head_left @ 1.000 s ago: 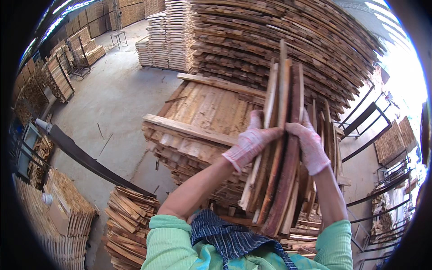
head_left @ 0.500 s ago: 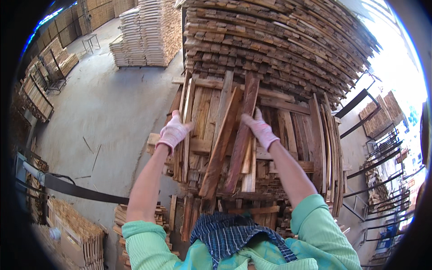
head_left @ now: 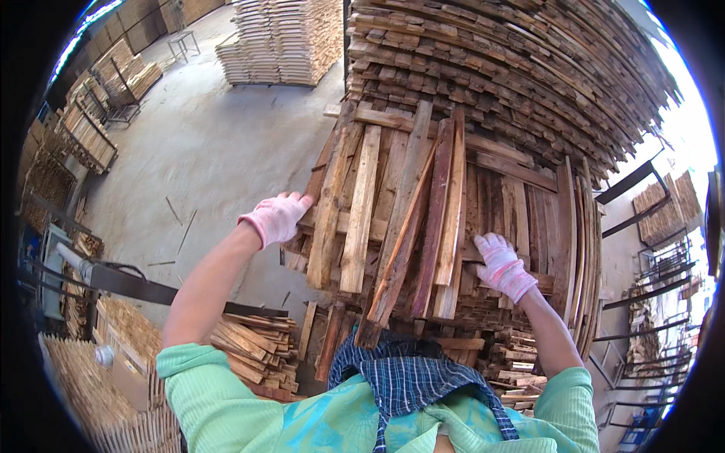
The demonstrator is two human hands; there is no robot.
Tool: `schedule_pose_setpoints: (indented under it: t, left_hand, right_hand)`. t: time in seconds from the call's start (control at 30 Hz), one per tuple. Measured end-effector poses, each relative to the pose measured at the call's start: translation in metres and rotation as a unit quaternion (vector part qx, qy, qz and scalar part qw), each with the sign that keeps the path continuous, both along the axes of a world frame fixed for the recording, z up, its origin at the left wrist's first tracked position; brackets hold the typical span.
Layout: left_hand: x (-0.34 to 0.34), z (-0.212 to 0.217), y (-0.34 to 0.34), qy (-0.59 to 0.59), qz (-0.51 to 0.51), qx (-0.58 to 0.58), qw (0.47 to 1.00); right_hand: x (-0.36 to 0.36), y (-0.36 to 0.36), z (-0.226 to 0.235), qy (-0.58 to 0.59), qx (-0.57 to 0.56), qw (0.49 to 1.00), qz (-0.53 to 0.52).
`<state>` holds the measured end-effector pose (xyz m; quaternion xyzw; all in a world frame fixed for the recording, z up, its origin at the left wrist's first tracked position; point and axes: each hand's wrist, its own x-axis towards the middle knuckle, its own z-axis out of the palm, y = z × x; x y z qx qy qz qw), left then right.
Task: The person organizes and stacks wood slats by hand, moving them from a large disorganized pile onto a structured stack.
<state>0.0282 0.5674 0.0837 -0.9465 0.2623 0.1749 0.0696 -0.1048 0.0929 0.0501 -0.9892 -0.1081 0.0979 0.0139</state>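
My left hand (head_left: 279,219), in a pink and white glove, is at the left edge of the wooden stack. Its fingers are stretched toward a reddish board (head_left: 320,177) and appear to touch it. On the right, my gloved right hand (head_left: 504,268) rests palm down over the stacked boards, fingers apart, holding nothing. Several loose planks lie between the hands: a weathered plank (head_left: 332,204), a pale plank (head_left: 360,211), a dark reddish plank (head_left: 434,219) and a light plank (head_left: 451,204). A narrow brown plank (head_left: 400,257) leans across at a slant.
A tall stack of boards (head_left: 491,68) rises behind the work pile. Upright boards (head_left: 568,249) line its right side. Short wood pieces (head_left: 253,347) lie in a heap at lower left. A dark strap or bar (head_left: 136,283) stretches across the left. More stacked lumber (head_left: 272,45) stands farther back.
My hands have moved apart, left hand outward to the left, right hand to the right and nearer. The planks between them are now more spread out, and the view has shifted.
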Motion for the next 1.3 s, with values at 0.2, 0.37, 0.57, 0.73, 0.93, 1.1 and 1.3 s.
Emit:
schedule_pose_setpoints:
  t: [0.2, 0.37, 0.57, 0.73, 0.93, 1.1, 1.3]
  left_hand:
    - [0.006, -0.005, 0.000, -0.011, -0.038, 0.020, 0.999]
    - [0.012, 0.042, -0.024, 0.002, 0.011, 0.019, 1.000]
    - [0.028, 0.012, -0.090, -0.049, 0.212, -0.079, 0.973]
    - [0.038, -0.011, -0.101, -0.015, 0.318, -0.166, 0.933]
    - [-0.001, 0.042, -0.129, 0.053, 0.301, -0.277, 0.911]
    - [-0.001, -0.013, -0.162, -0.058, 0.214, -0.157, 0.962]
    - [0.007, -0.013, -0.127, -0.042, 0.241, -0.306, 0.920]
  right_hand:
    - [0.005, 0.001, 0.006, 0.019, -0.016, 1.000, -0.001]
    - [0.026, 0.013, 0.059, 0.182, 0.001, 0.982, -0.057]
    - [0.091, 0.089, 0.094, 0.017, 0.197, 0.933, -0.301]
    - [0.117, 0.109, 0.022, -0.030, 0.215, 0.923, -0.318]
    - [0.112, 0.112, 0.031, -0.021, 0.140, 0.927, -0.349]
    - [0.126, 0.134, 0.003, -0.152, -0.087, 0.944, -0.281]
    - [0.120, 0.151, 0.032, -0.089, 0.033, 0.960, -0.264]
